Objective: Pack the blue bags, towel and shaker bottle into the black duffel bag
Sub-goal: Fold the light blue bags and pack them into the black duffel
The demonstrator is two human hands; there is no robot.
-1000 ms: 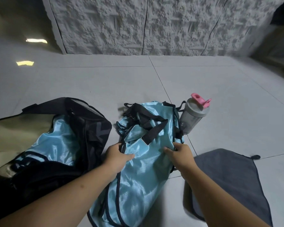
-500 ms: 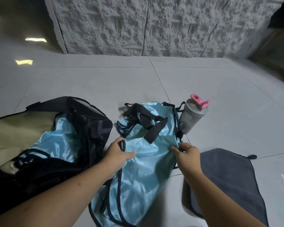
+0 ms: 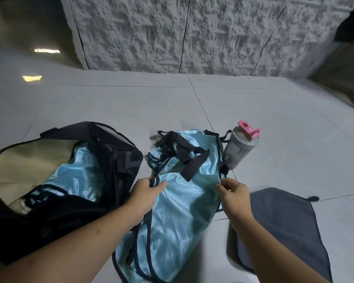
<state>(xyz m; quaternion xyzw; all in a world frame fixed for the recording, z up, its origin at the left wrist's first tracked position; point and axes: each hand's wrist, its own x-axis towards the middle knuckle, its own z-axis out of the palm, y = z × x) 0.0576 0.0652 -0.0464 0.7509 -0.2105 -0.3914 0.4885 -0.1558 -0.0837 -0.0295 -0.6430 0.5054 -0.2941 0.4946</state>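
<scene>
Now the left hand [image 3: 146, 192] and right hand [image 3: 234, 194] each pinch an edge of the second blue bag [image 3: 178, 217] on the floor. One blue bag [image 3: 76, 172] is already inside the black duffel bag [image 3: 119, 152]. Gray towel [image 3: 284, 225] and shaker bottle [image 3: 238, 149] still wait outside.

Bare floor [image 3: 172, 103] fills mid-frame; duffel [image 3: 119, 152] blocks lower left, bottle [image 3: 238, 150] and towel [image 3: 284, 221] lower right.

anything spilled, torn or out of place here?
Nothing spilled or damaged. Shaker bottle stands upright, flip cap open, touching the blue bag both hands hold. Its black straps lie tangled on top. Gray towel lies flat.
</scene>
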